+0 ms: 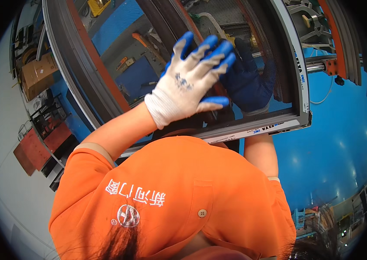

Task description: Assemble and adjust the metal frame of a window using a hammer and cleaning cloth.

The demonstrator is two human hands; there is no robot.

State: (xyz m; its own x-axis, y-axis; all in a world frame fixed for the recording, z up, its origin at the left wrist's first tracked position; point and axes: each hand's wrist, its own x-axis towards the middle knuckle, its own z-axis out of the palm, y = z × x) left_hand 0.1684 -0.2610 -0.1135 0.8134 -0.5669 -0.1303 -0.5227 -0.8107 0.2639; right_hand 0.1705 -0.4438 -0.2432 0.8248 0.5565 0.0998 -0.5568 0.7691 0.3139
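Note:
A grey-framed window sash with dark mesh [148, 17] lies in front of me. My left hand [192, 78], in a white knit glove with blue-coated fingertips, is over the mesh, back of the hand up, fingers stretched and spread, holding nothing. Whether it touches the mesh I cannot tell. My right forearm passes beneath the near frame bar [261, 130]. Under the mesh, my right hand [250, 84] shows dimly, its blue-coated palm facing up and fingers stretched away from me. I see nothing in it.
Through the mesh show a blue board [138, 78] and an orange-handled tool [139, 39]. At the right stands a rack with a metal bar [315, 66] and orange-edged profiles [337, 39]. A cardboard box [39, 76] and red panels [31, 151] are at the left, above a grey floor.

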